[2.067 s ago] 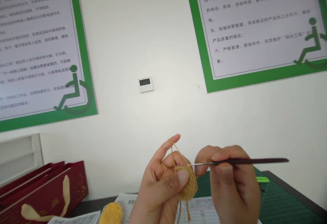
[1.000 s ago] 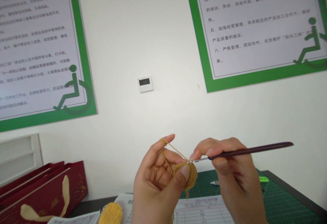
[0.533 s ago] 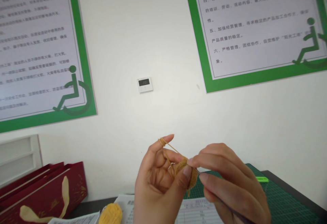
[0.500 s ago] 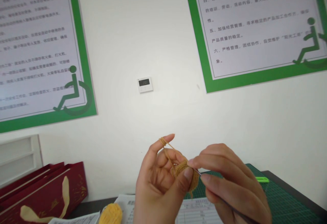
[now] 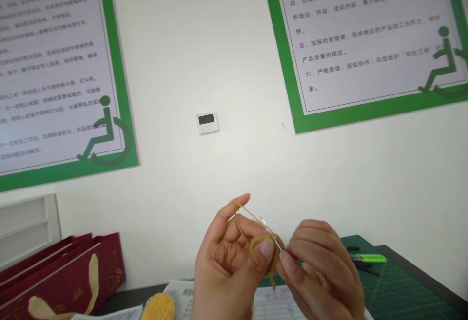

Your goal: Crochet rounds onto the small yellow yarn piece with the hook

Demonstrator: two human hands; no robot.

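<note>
In my left hand (image 5: 230, 261) a small round piece of brown crochet work (image 5: 272, 261) is pinched between thumb and fingers. Brown yarn (image 5: 249, 211) loops around the raised left index finger and runs down to the piece. My right hand (image 5: 321, 266) grips a metal crochet hook (image 5: 272, 234), its tip pointing up and left past the top edge of the work, close to the taut yarn. A short yarn tail hangs below the piece. The hook's handle is hidden by the right hand.
A yellow yarn ball (image 5: 159, 307) lies by printed papers (image 5: 278, 303). Dark red gift bags (image 5: 73, 281) stand at left. On the green cutting mat (image 5: 402, 286) at right lie a bright green cutter (image 5: 373, 258) and a dark tool. Behind is a wall with a thermostat (image 5: 207, 122) and posters.
My right hand has shifted left and slightly down. The hook's tip now shows above the crochet work, and more of the cutter and dark tool is uncovered.
</note>
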